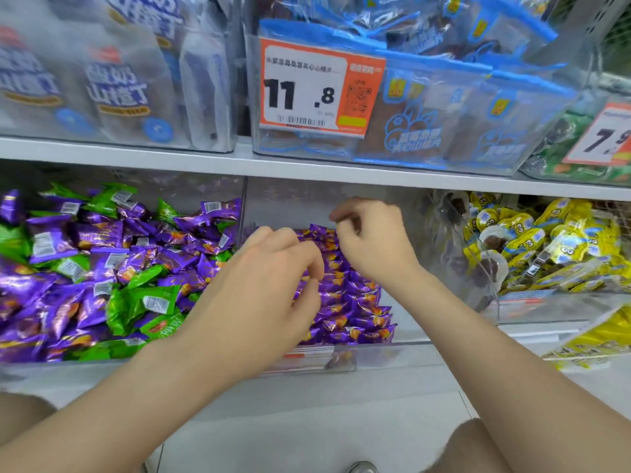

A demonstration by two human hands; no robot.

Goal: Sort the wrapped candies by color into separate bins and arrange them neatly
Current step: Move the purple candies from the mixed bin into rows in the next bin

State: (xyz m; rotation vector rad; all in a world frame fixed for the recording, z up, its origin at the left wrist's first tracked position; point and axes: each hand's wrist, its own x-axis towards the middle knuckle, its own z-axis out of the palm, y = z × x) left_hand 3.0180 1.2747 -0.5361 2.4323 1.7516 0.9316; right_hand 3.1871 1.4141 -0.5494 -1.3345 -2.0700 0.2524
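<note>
A clear bin (403, 349) in the middle of the lower shelf holds purple wrapped candies (355, 302) laid in neat rows. Both hands are inside it. My left hand (263, 295) hovers over the left rows with curled fingers pinching at a purple candy. My right hand (372, 240) is at the back of the rows, fingers bent on the top candies. The left bin (102, 361) is a loose heap of purple candies (54, 240) mixed with green ones (143, 302).
To the right, a clear bin (546, 312) holds yellow cartoon-printed snacks. The upper shelf (205, 162) carries clear boxes of bagged snacks with orange price tags (317, 90). My knees and the white floor (307, 421) are below.
</note>
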